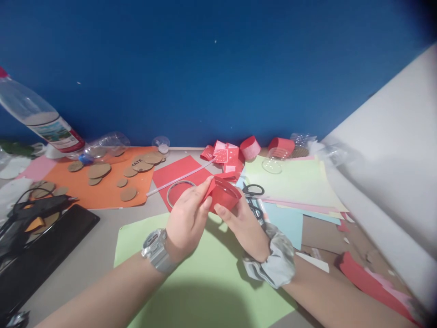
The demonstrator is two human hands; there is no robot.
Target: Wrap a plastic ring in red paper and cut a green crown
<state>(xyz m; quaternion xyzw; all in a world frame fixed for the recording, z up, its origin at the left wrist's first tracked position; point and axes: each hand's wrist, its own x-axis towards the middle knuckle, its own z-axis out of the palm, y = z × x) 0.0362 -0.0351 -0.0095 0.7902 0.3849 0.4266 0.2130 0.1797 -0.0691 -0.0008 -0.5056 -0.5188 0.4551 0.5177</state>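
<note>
Between both hands is a red paper band [223,193], curled into a round cup-like shape, with a shiny rim that looks like clear plastic. My left hand [189,212] grips its left side, fingers closed over the paper's edge. Around the right side wraps my right hand [244,218], its thumb pressed on the front. A light green sheet [191,291] lies beneath my hands. Just behind my left hand, a tape roll [172,193] rests on a red sheet [170,173]. Black-handled scissors [254,189] lie beyond my right wrist, partly hidden.
Left are a plastic bottle [46,120], an orange sheet [85,191] with several cardboard discs [99,171], a glue gun [34,209] and a black slab [51,255]. Red paper rings [251,148] stand along the blue wall [218,68]. Stacked coloured sheets [293,182] lie right, near paper scraps [368,278].
</note>
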